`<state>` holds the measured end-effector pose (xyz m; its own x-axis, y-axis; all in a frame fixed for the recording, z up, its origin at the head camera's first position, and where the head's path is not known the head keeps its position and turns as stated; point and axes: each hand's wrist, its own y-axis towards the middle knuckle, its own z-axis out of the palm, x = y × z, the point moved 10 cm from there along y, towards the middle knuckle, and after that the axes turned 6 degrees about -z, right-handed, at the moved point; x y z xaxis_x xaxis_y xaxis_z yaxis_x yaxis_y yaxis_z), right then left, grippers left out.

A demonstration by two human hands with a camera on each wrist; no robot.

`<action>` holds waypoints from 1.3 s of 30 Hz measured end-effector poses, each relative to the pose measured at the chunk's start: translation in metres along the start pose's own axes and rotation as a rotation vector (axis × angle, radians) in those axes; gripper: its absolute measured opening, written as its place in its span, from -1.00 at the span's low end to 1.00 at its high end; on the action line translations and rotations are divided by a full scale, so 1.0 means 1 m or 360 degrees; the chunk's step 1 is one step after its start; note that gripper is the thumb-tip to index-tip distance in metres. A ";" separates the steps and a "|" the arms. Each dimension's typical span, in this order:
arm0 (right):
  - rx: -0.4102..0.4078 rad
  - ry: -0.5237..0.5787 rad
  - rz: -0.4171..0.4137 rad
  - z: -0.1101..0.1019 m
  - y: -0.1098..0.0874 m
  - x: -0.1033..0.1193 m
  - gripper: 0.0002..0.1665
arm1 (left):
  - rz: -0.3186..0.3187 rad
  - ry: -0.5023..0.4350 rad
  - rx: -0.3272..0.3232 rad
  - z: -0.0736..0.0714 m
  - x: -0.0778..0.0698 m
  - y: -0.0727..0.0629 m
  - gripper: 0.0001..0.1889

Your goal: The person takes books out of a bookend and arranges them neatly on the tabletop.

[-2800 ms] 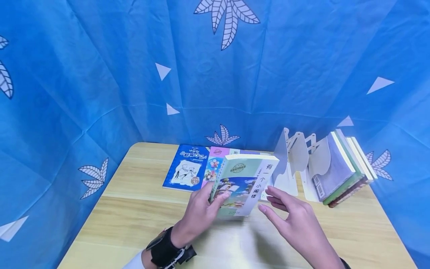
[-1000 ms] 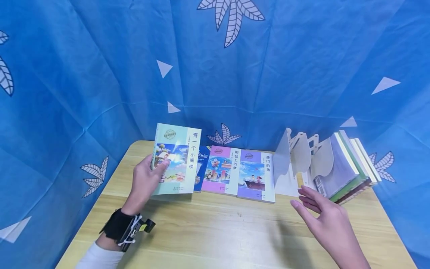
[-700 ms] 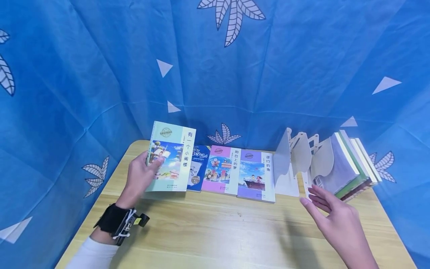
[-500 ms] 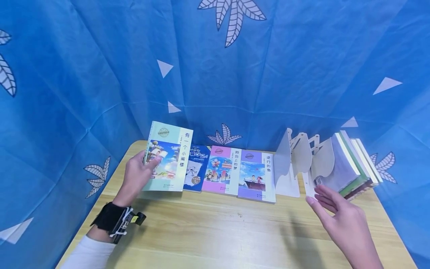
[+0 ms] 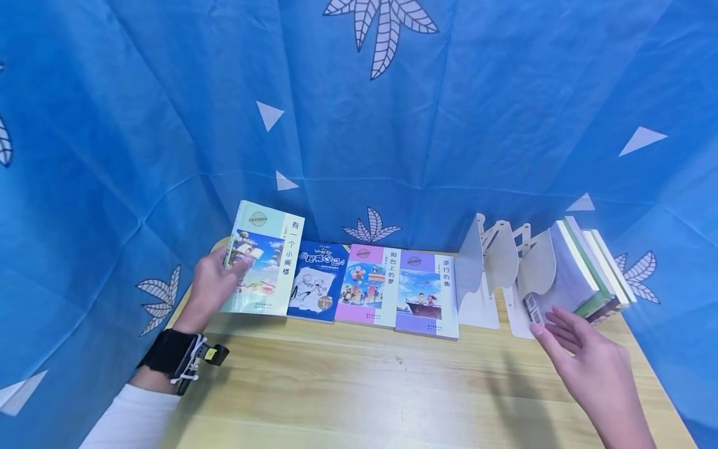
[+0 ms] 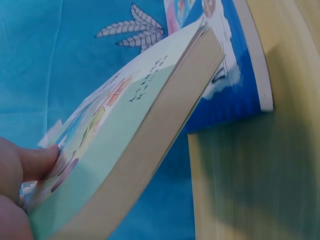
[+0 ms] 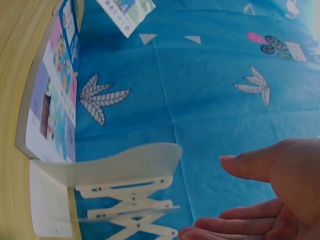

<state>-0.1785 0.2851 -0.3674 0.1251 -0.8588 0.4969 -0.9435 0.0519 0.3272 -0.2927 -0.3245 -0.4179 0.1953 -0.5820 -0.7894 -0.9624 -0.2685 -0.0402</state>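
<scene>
My left hand [image 5: 215, 277] grips a pale green book [image 5: 259, 262] by its left edge, thumb on the front cover. The book is tilted up, close beside a blue book [image 5: 317, 284] on the table; the left wrist view shows its page edge [image 6: 150, 130]. To the right of the blue book lie a pink book [image 5: 367, 284] and a purple book [image 5: 427, 293], covers up. My right hand [image 5: 597, 365] holds nothing, its fingers loosely extended in front of a white expanding bookend rack [image 5: 499, 262]. Several books [image 5: 589, 274] lean upright in the rack's right end.
The wooden table [image 5: 359, 386] runs up to a blue patterned curtain [image 5: 359, 125] at the back and sides. The rack's white base plate [image 5: 482, 312] lies flat beside the purple book.
My left hand has carried the pale green book from the middle to the far left, uncovering the blue, pink and purple books. My right hand has drifted right, away from the green book.
</scene>
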 end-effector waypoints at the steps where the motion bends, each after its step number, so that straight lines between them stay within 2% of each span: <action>1: 0.0001 -0.0008 0.0010 -0.001 0.000 -0.002 -0.32 | 0.0003 0.0001 0.0002 -0.001 0.001 0.002 -0.38; 6: -0.0016 -0.0004 0.0038 -0.004 0.002 -0.009 -0.30 | 0.0023 0.0064 0.0012 -0.006 0.006 0.014 -0.34; 16: 0.0075 0.0053 0.0152 -0.002 0.005 -0.027 -0.22 | -0.0066 0.0133 0.0095 -0.011 0.025 0.028 -0.30; 23: 0.0068 -0.0045 0.0219 -0.005 0.008 -0.037 -0.19 | -0.0059 0.0184 0.0130 -0.011 0.035 0.039 -0.30; 27: 0.0056 -0.0072 0.0257 -0.006 0.010 -0.042 -0.19 | -0.0110 0.0214 0.0159 -0.011 0.043 0.044 -0.28; 33: 0.0078 -0.0085 0.0330 -0.005 0.010 -0.051 -0.17 | -0.0187 0.0236 0.0236 -0.009 0.058 0.050 -0.14; 39: 0.0063 -0.0093 0.0327 -0.006 0.014 -0.054 -0.19 | -0.0228 0.0251 0.0267 -0.005 0.065 0.057 -0.12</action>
<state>-0.1961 0.3351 -0.3847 -0.0880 -0.8605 0.5018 -0.9589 0.2096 0.1913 -0.3338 -0.3813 -0.4685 0.3458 -0.6631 -0.6639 -0.9382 -0.2332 -0.2557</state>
